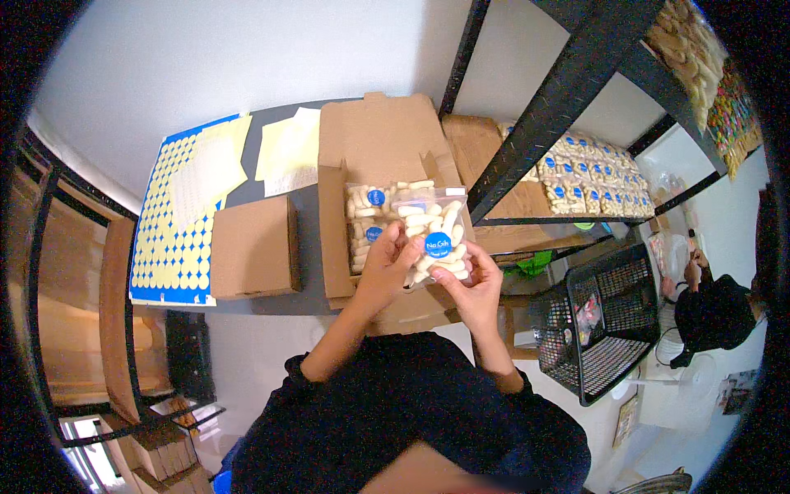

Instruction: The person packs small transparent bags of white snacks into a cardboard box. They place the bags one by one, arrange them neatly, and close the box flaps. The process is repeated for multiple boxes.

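Note:
Both hands hold a clear plastic bag of pale, finger-shaped pieces (435,238) with a round blue sticker on its front. My left hand (389,259) grips the bag's left side, its thumb near the sticker. My right hand (472,278) pinches the lower right corner. The bag is over the right part of an open cardboard box (333,247), whose lid (379,129) stands raised towards the wall. Inside the box, similar bags with blue stickers (373,234) show at the left and back; the held bag hides part of the rest.
A closed cardboard box (253,250) lies left of the open one, beside a sheet of round yellow stickers (170,247) and loose papers (290,148). On the right are a black metal shelf post (543,99), rows of filled bags (592,179), a black plastic crate (611,309) and another person (716,315).

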Available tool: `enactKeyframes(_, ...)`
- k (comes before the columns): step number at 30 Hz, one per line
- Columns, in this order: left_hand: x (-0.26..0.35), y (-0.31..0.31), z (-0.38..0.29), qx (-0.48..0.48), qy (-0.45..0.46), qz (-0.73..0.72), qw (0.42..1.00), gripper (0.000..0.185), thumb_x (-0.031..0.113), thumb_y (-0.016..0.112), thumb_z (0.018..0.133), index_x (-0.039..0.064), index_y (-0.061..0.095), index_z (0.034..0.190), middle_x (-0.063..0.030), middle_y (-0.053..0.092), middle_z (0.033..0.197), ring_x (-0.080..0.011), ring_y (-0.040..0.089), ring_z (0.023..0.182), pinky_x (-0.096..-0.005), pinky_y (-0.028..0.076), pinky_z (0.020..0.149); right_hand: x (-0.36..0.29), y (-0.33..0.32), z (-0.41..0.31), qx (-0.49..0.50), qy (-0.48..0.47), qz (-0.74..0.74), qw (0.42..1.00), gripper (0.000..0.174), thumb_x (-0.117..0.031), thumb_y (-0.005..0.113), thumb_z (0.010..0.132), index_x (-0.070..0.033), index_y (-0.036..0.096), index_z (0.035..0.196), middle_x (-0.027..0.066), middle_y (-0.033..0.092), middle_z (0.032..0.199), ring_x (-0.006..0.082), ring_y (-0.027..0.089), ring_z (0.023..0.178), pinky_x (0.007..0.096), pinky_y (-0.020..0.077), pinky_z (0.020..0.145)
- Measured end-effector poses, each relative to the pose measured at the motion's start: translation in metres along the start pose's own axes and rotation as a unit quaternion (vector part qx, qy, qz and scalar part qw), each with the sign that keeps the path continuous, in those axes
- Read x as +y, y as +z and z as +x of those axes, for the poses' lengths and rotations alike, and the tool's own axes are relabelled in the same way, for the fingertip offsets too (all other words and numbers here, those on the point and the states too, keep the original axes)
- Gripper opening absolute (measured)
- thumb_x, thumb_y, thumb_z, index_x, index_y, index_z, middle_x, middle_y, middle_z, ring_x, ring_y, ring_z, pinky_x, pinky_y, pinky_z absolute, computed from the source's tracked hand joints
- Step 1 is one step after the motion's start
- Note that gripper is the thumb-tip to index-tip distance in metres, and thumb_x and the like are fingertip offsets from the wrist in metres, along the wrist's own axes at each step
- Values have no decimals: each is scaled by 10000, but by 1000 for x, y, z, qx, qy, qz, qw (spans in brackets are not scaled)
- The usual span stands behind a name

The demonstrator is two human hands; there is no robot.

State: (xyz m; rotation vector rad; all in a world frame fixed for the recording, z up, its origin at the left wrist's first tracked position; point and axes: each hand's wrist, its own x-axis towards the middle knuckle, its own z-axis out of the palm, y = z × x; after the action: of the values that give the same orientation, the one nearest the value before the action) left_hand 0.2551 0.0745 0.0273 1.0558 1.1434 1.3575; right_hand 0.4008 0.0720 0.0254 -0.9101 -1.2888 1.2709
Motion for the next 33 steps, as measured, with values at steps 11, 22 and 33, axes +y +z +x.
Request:
enactKeyframes(11, -3, -19, 10, -73, 0, -99, 992, 319, 113, 568, 862, -12, 486, 1143, -81, 590, 1037, -123, 564, 919, -255, 451, 803, 5, 10, -2, -33, 1, -53, 998, 455, -34, 719, 713, 17, 503, 1111, 73, 590, 1003, 145, 560, 934, 284, 450, 836)
enactKeyframes(22, -6, -45, 14, -90, -9, -208, 974, 272, 113, 552, 872, -16, 501, 1106, -76, 601, 1000, -115, 571, 879, -261, 462, 773, 20, 44, -7, 42, 35, -63, 997, 465, -112, 708, 745, 19, 494, 1137, 100, 559, 1084, 173, 523, 1012, 310, 411, 897)
enactKeyframes(33, -4, -71, 7, -163, 32, -136, 977, 277, 111, 511, 899, -20, 509, 1143, -78, 573, 1068, -120, 540, 949, -261, 438, 843, 21, 64, -10, 56, -43, -192, 979, 468, -122, 713, 732, 7, 505, 1131, 112, 565, 1087, 189, 534, 1007, 314, 426, 874)
